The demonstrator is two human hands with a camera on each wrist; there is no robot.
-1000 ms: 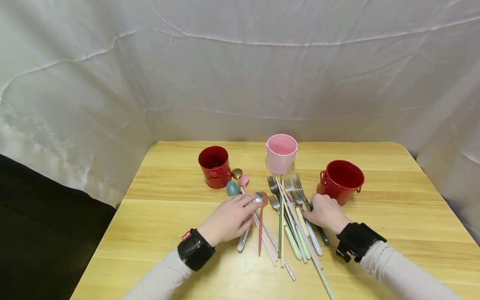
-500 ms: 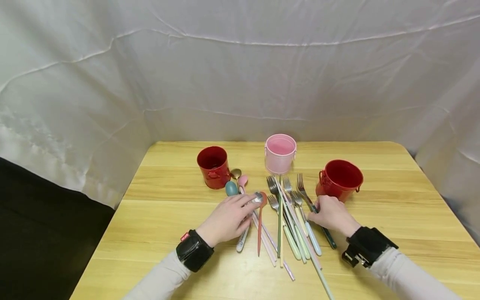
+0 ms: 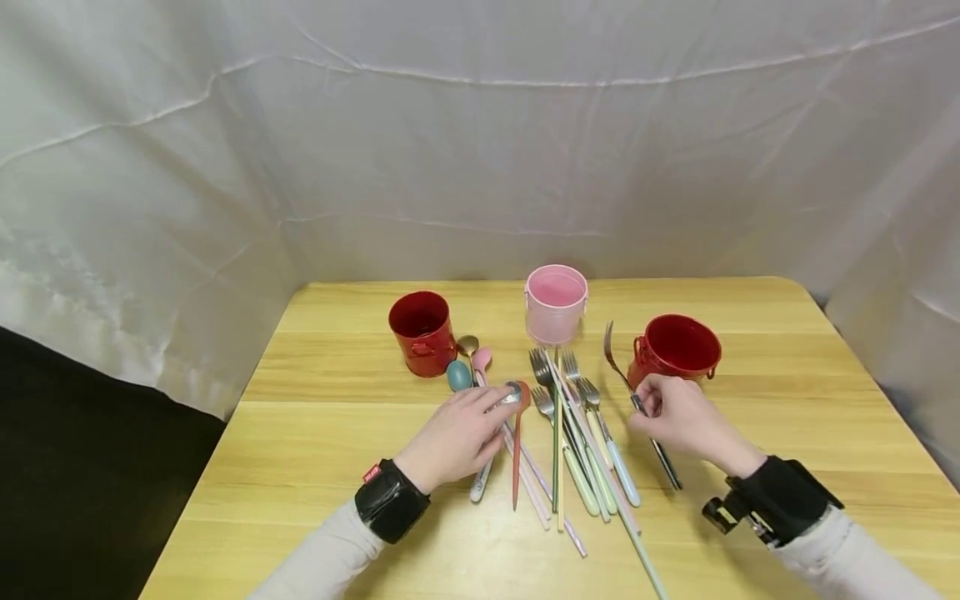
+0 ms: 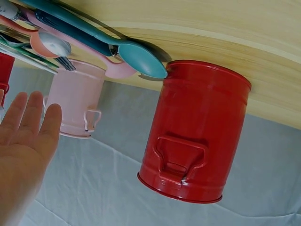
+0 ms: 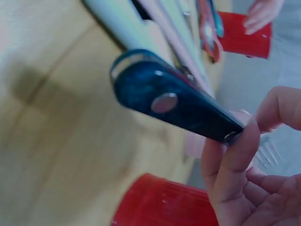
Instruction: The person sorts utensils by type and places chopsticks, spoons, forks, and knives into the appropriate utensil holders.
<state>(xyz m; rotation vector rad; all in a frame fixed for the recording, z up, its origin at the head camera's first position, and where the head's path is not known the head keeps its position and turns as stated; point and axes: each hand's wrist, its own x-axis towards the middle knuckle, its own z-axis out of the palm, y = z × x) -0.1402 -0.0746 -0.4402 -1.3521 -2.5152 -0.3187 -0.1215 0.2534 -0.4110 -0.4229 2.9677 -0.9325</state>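
My right hand (image 3: pixel 686 417) pinches a fork (image 3: pixel 618 372) by its dark green handle (image 5: pixel 188 106) between thumb and fingertips. The fork slants with its tines up, beside the right red bucket (image 5: pixel 164 202). In the head view my left hand (image 3: pixel 457 437) rests over the spoons, its fingers nearly straight. Close to its fingertips are a silver spoon (image 3: pixel 513 392) and a coral-red spoon (image 3: pixel 516 454). Beyond it lie a teal spoon (image 4: pixel 141 60), a pink spoon (image 3: pixel 482 359) and a gold-brown spoon (image 3: pixel 468 344). Part of the spoons' handles is hidden under that hand.
Several forks (image 3: pixel 588 393) lie mid-table, crossed by long chopsticks (image 3: pixel 643 554). Pale pink and purple sticks (image 3: pixel 577 542) lie left of them. Another red bucket (image 3: pixel 431 360) stands back left, and a pink bucket (image 3: pixel 555 325) back centre. Grey cloth (image 3: pixel 480 167) hangs behind the table.
My right hand has drawn the dark-handled fork away from the other forks to the right and raised it beside the right red bucket. The left hand has stayed over the spoons.
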